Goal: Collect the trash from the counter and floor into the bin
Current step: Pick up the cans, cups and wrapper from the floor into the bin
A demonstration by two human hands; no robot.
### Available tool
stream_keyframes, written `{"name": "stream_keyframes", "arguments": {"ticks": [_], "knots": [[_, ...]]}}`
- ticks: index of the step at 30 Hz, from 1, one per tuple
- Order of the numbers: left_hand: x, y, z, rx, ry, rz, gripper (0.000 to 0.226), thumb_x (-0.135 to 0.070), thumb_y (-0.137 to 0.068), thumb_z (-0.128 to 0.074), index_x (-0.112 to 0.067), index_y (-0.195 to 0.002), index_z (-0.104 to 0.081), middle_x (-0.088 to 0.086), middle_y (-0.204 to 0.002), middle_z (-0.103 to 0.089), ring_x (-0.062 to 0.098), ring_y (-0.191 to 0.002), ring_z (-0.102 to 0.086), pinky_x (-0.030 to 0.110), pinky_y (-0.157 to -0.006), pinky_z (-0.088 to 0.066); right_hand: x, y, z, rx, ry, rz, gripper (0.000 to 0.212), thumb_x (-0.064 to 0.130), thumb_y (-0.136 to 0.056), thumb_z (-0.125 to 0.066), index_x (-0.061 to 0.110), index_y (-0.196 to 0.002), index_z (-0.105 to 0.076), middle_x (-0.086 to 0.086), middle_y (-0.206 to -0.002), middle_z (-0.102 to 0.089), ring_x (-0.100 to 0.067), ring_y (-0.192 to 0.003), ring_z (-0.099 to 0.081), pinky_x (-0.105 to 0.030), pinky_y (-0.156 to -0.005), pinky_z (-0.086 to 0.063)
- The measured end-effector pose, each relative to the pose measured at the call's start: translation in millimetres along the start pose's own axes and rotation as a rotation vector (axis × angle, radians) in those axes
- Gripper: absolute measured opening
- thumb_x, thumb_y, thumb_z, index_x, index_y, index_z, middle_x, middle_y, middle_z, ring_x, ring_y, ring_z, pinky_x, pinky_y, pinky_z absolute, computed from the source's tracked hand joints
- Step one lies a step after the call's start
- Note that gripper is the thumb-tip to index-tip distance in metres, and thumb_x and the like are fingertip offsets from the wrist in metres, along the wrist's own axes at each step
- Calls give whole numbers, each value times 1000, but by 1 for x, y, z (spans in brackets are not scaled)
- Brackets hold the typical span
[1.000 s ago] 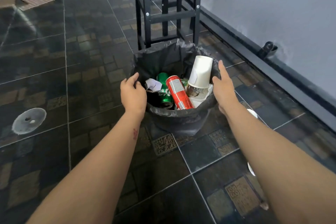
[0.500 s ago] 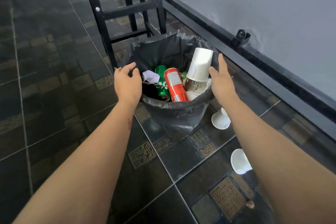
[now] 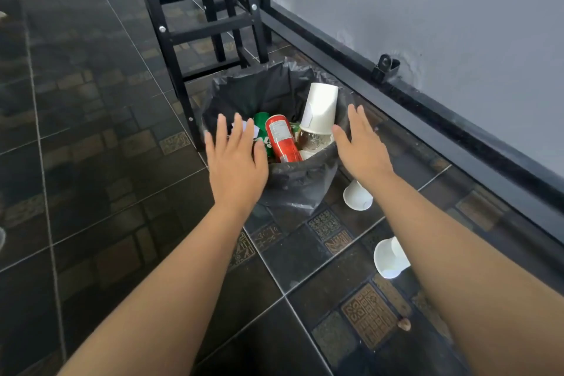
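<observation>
A bin lined with a black bag stands on the dark tiled floor. Inside it are a red can, a green can, a white paper cup turned upside down over a clear bottle, and scraps of paper. My left hand hovers flat over the bin's left rim, fingers spread, holding nothing. My right hand is spread at the bin's right rim, also empty. Two white paper cups lie on the floor to the right of the bin, one close to it and one nearer me.
A black metal stool frame stands just behind the bin. A grey wall with a black skirting rail runs along the right. A small brown scrap lies on the tiles at lower right.
Both hands have let go of the bin's rim and lifted, fingers now spread flat. The view has shifted, bringing two cups on the floor into sight.
</observation>
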State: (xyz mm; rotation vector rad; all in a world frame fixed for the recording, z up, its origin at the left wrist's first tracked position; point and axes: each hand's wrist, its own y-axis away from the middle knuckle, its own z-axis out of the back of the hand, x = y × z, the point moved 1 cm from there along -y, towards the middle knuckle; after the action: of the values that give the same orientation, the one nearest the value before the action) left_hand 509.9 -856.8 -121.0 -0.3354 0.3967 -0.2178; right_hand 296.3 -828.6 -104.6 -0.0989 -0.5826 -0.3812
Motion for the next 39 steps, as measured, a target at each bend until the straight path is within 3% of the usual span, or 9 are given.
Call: {"name": "stream_keyframes", "arguments": {"ticks": [4, 7, 12, 16, 20, 23, 28, 32, 39], "knots": [[-36, 27, -10, 9, -71, -238, 56, -41, -104, -23, -14, -150, -39, 4, -157, -36, 23, -150, -19, 47, -122, -5, -28, 23, 12, -6, 66, 75, 63, 53, -101, -27, 29, -156, -10, 6, -164, -5, -24, -148, -22, -50, -118, -25], [-67, 45, -23, 35, -79, -414, 53, -37, -104, -32, -10, -150, -38, 9, -156, -35, 24, -148, -25, 47, -121, -13, -62, 41, 12, -3, 94, 20, 63, 53, -101, -29, 28, -156, -12, 5, -164, -7, -24, -148, -24, -47, -118, -24], [-107, 68, -60, 179, -41, -672, 55, -27, -102, -48, -7, -151, -33, 10, -159, -30, 25, -148, -23, 39, -122, -10, -114, 69, 2, 43, 193, -69, 68, 49, -98, -40, 25, -156, -13, 2, -164, -9, -21, -148, -22, -45, -117, -22], [-122, 80, -98, 368, 65, -564, 59, -23, -101, -50, -5, -152, -27, 11, -160, -26, 25, -149, -21, 33, -121, -7, -149, 88, -8, 179, 290, -161, 81, 58, -91, -47, 29, -156, -8, 2, -165, -2, -23, -148, -20, -47, -115, -21], [-138, 69, -137, 546, 19, -434, 67, -28, -101, -49, -13, -156, -13, 10, -164, -6, 26, -151, -8, 35, -120, -11, -172, 96, -13, 393, 332, -227, 95, 62, -82, -57, 38, -154, -1, 5, -164, 2, -29, -145, -24, -53, -110, -28], [-148, 54, -157, 590, -14, -366, 71, -25, -98, -54, -20, -156, -13, 11, -165, 1, 30, -151, -5, 39, -119, -17, -184, 97, -16, 496, 325, -236, 94, 50, -81, -62, 39, -154, -4, 1, -162, -14, -33, -138, -38, -49, -105, -40], [-155, 35, -182, 705, -16, -273, 74, -23, -95, -59, -34, -154, -17, 8, -164, 1, 33, -149, -9, 43, -115, -27, -191, 89, -12, 374, 252, -286, 73, 37, -82, -68, 25, -142, -28, -8, -138, -46, -40, -116, -54, -43, -91, -46], [-158, 31, -184, 658, 40, -248, 58, -15, -92, -62, -26, -142, -35, 12, -147, -32, 38, -121, -48, 47, -91, -47, -191, 85, -13, 305, 234, -303, 58, 34, -82, -72, 17, -123, -35, -8, -129, -47, -38, -108, -56, -38, -81, -44], [-152, 42, -163, 564, 93, -257, 51, -20, -91, -64, -20, -135, -37, 12, -134, -40, 35, -109, -54, 45, -83, -50, -187, 90, -9, 220, 199, -311, 53, 33, -85, -67, 21, -128, -38, -5, -130, -43, -34, -112, -53, -41, -89, -45]]}}
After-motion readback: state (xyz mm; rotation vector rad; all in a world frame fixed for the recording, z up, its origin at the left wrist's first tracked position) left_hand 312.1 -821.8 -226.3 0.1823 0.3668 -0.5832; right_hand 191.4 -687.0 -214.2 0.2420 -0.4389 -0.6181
